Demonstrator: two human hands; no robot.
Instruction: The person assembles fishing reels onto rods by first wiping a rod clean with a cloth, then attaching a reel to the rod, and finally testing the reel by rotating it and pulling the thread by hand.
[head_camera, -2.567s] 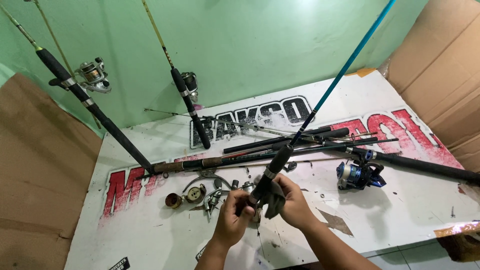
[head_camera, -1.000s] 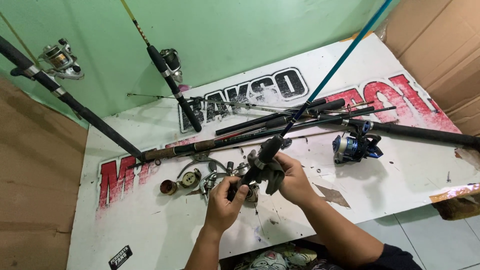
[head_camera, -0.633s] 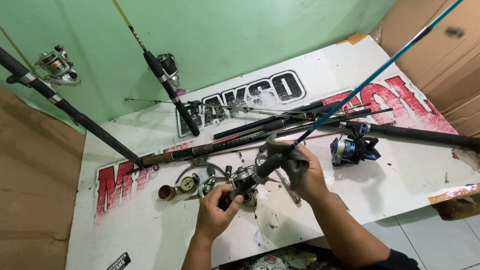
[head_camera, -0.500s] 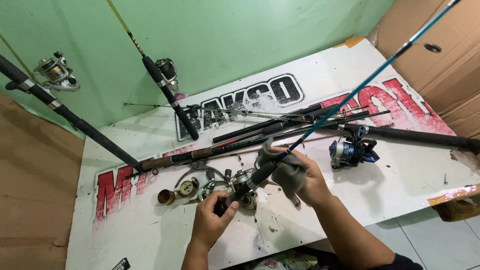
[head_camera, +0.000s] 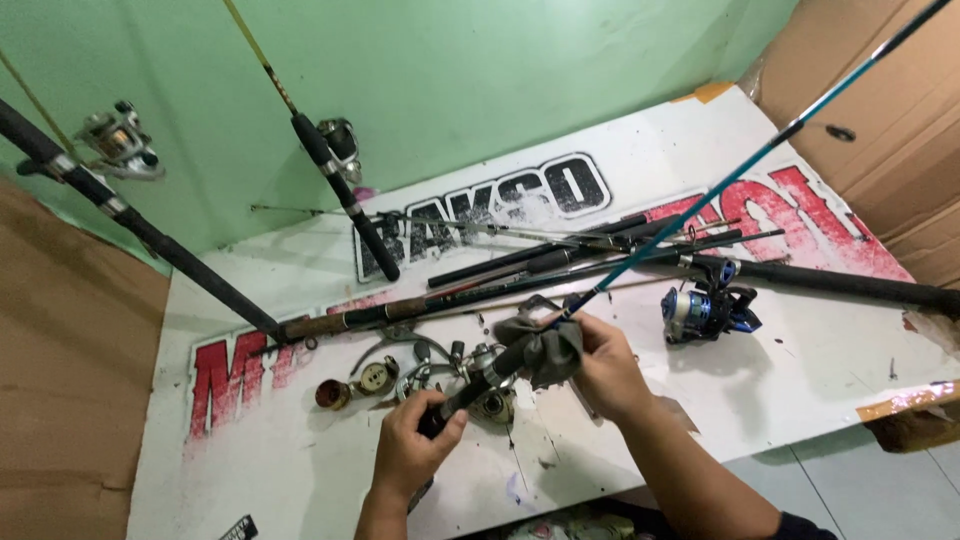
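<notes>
My left hand (head_camera: 415, 448) grips the black butt end of a teal fishing rod (head_camera: 740, 170), whose thin blank rises toward the upper right. Higher up the handle, my right hand (head_camera: 608, 362) presses a grey cloth (head_camera: 545, 345) around the rod. A silver reel (head_camera: 487, 385) sits under the handle between my hands, just above the white board (head_camera: 800, 370).
Several dark rods (head_camera: 560, 262) lie across the board, with a blue reel (head_camera: 705, 310) at right and loose reel parts (head_camera: 365, 378) at left. Two rods with reels (head_camera: 335, 150) (head_camera: 120, 140) lean on the green wall. Cardboard (head_camera: 890, 120) stands at the right.
The rod has tilted lower toward the right. My right hand slid up the handle with the cloth, and my left hand moved down to the butt end.
</notes>
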